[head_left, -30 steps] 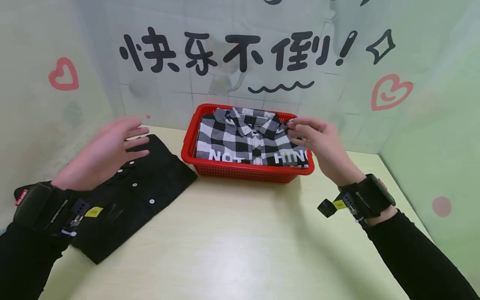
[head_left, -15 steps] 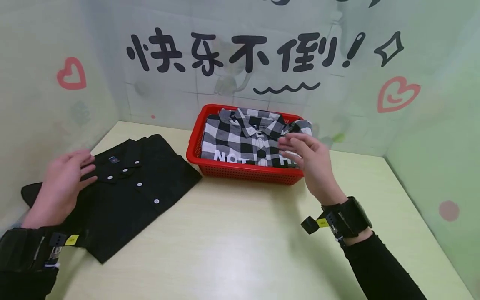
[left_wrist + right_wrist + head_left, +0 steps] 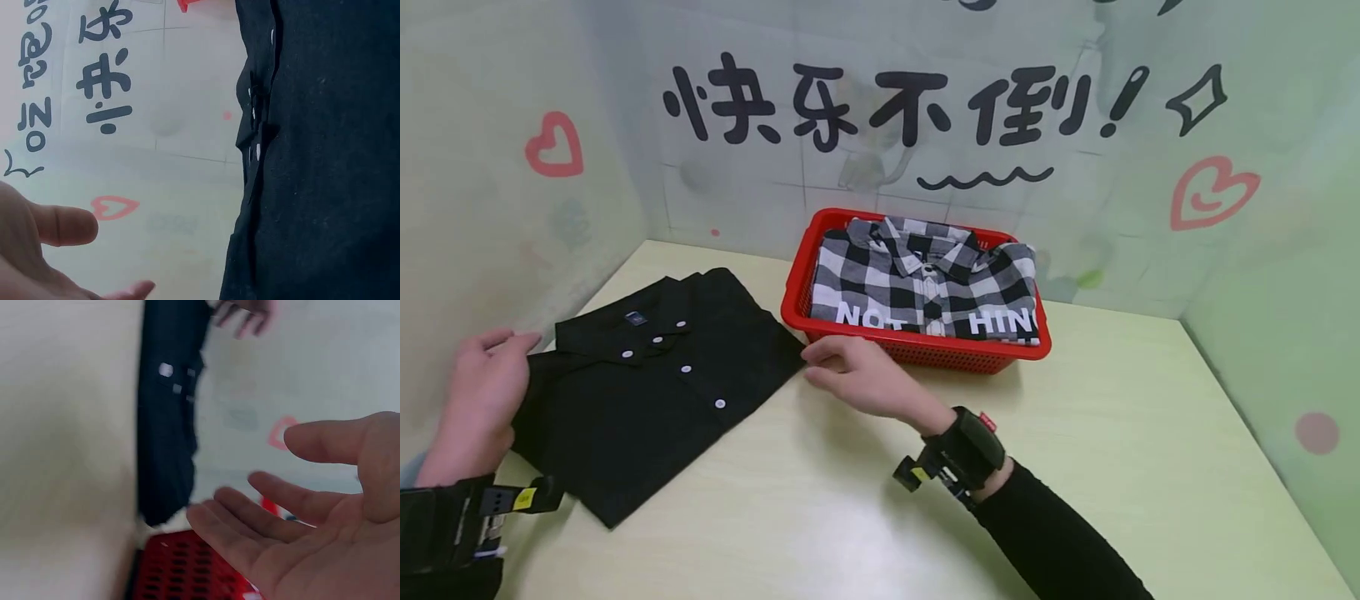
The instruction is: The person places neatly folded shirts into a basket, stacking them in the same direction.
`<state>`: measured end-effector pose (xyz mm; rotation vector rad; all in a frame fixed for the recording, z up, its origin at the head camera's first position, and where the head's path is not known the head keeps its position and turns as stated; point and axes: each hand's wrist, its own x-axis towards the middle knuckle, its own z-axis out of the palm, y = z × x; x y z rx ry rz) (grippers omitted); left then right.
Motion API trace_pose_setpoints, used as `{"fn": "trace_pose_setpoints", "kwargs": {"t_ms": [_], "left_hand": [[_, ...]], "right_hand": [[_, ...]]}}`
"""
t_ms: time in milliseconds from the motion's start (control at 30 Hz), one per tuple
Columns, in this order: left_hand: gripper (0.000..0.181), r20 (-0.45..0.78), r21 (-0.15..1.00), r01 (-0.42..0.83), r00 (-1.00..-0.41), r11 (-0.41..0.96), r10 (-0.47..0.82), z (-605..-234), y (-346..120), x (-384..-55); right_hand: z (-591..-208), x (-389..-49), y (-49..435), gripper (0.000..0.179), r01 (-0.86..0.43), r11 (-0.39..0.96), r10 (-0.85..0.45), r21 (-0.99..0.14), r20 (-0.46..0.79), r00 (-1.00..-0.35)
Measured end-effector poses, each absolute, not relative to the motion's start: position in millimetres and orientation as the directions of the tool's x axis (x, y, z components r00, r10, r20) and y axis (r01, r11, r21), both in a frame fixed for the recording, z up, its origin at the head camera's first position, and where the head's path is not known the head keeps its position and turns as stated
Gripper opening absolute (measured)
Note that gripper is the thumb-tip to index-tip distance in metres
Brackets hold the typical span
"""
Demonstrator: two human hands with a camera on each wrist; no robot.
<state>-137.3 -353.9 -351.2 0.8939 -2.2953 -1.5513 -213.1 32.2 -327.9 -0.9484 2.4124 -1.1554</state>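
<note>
A folded black shirt [image 3: 647, 392] with white buttons lies on the left of the table, its collar towards the back left. My left hand [image 3: 484, 392] is at the shirt's left edge; in the left wrist view its thumb [image 3: 69, 225] stands apart from the fingers with nothing between. At the opposite corner of the shirt, near the basket's front, is my right hand [image 3: 868, 375]. Its fingers [image 3: 262, 519] are extended and hold nothing in the right wrist view. A red plastic basket [image 3: 917, 350] holds a folded black-and-white checked shirt [image 3: 880, 271] with white lettering.
The pale wooden table [image 3: 1112, 467] is bounded by printed fabric walls [image 3: 1262, 333] at the back and both sides. The basket stands close to the back wall. Each wrist wears a black strap with a small camera.
My right hand has come left and down from over the basket to the black shirt's right corner. My left hand has moved left and down to the shirt's left edge.
</note>
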Motion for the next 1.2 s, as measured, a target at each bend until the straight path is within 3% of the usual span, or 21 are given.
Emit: {"fn": "trace_pose_setpoints", "kwargs": {"t_ms": [200, 400, 533, 733, 967, 1100, 1200], "left_hand": [[0.086, -0.161, 0.857, -0.444, -0.713, 0.262, -0.683, -391.5, -386.7, -141.0], [0.095, -0.25, 0.881, -0.448, -0.714, 0.151, -0.654, -432.8, -417.5, -148.0], [0.095, -0.299, 0.884, -0.457, -0.712, 0.097, -0.635, -434.7, -415.9, -147.6], [0.097, -0.322, 0.888, -0.457, -0.707, 0.059, -0.63, -434.5, -415.4, -151.0], [0.1, -0.344, 0.825, -0.534, -0.734, 0.184, -0.586, -405.4, -387.9, -138.4], [0.094, -0.356, 0.79, -0.554, -0.764, 0.264, -0.538, -383.1, -372.2, -128.8], [0.091, -0.331, 0.78, -0.529, -0.803, 0.335, -0.496, -391.2, -382.3, -130.0]], "right_hand": [[-353.2, -211.0, -19.2, 0.049, -0.622, 0.608, -0.703, -0.492, 0.029, -0.71], [-371.7, -217.1, -42.7, 0.067, -0.606, 0.7, -0.644, -0.377, 0.032, -0.764], [-384.1, -221.3, -47.5, 0.076, -0.569, 0.744, -0.616, -0.349, -0.031, -0.787], [-385.3, -222.2, -41.1, 0.071, -0.583, 0.753, -0.634, -0.305, -0.102, -0.767], [-370.3, -202.1, -36.6, 0.074, -0.576, 0.774, -0.626, -0.263, -0.178, -0.759], [-361.4, -187.3, -32.7, 0.076, -0.551, 0.766, -0.633, -0.331, -0.24, -0.736], [-354.6, -184.7, -26.2, 0.075, -0.5, 0.753, -0.637, -0.428, -0.285, -0.716]]}}
